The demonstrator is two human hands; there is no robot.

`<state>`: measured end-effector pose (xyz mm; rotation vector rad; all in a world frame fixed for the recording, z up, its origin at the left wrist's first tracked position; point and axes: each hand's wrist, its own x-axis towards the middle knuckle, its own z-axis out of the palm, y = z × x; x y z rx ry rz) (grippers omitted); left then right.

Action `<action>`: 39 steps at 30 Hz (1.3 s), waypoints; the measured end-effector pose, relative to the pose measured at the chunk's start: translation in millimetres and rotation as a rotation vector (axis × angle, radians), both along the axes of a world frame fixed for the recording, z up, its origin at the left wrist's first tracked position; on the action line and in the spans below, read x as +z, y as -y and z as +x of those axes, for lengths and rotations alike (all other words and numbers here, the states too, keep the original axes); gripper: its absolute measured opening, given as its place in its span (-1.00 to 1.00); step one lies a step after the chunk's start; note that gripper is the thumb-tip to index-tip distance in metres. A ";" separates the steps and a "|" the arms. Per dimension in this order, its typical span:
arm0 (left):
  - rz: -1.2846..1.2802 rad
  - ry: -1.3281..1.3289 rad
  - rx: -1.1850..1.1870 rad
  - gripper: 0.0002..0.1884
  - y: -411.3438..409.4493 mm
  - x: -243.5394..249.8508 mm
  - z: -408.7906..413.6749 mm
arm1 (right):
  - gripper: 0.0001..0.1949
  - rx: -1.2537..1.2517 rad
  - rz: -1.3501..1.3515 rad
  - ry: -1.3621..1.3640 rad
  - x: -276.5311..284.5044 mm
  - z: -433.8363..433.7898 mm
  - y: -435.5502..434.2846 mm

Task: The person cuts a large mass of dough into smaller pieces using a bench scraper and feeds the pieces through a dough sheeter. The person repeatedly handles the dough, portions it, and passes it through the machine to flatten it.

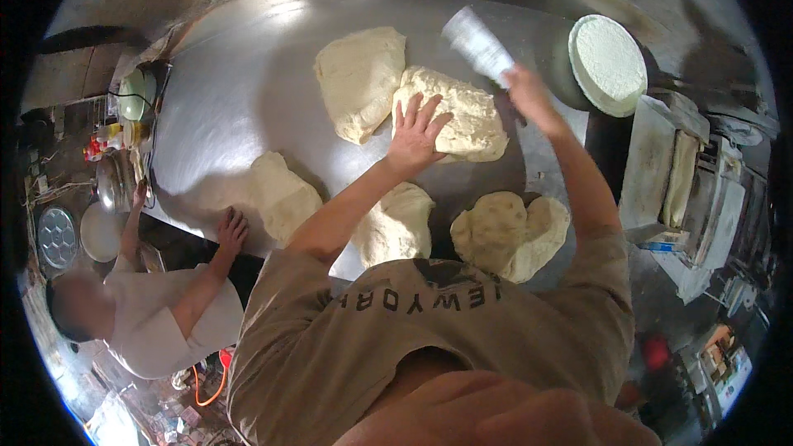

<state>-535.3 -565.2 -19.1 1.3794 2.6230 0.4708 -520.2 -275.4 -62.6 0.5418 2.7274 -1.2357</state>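
My left hand (416, 139) lies flat, fingers spread, on a thick piece of dough (474, 114) with a rough, folded surface. My right hand (528, 98) grips a broad-bladed cleaver (477, 43). Its wide blade is blurred and tilts up and left, beyond the far right side of that dough. A smoother slab of dough (362, 83) touches the piece under my left hand. Closer to my body lie a dough lump (396, 223), partly shaded, and a two-lobed dough piece (511, 235). Left of my forearm is another flattened dough piece (285, 195).
The dough lies on a metal worktable (210, 118). A round basin (576, 74) of white powder, likely flour, stands at the far right. Box-like equipment (650, 161) is beyond the right edge. At left, a co-worker (167, 316) rests a hand on the table, near a metal lid (111, 183).
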 end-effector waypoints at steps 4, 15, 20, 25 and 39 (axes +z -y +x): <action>-0.021 0.002 0.002 -0.07 2.0 0.2 0.0 | -0.67 -0.103 0.159 0.030 5.3 -27.9 -41.5; 0.407 0.727 0.668 -0.44 57.6 37.0 -12.1 | -0.67 -0.161 0.221 0.037 44.0 103.2 -6.6; 0.196 0.320 0.805 -0.21 5.0 -12.5 11.0 | -0.69 -0.335 0.291 -0.013 8.0 118.9 -34.3; 0.288 0.259 0.747 0.09 -17.4 -26.0 45.9 | -0.73 0.020 0.140 -0.129 -23.9 111.6 -10.5; 0.732 1.315 1.174 -0.63 -56.8 19.9 22.7 | -0.74 -0.380 -0.029 0.162 36.6 242.3 -36.6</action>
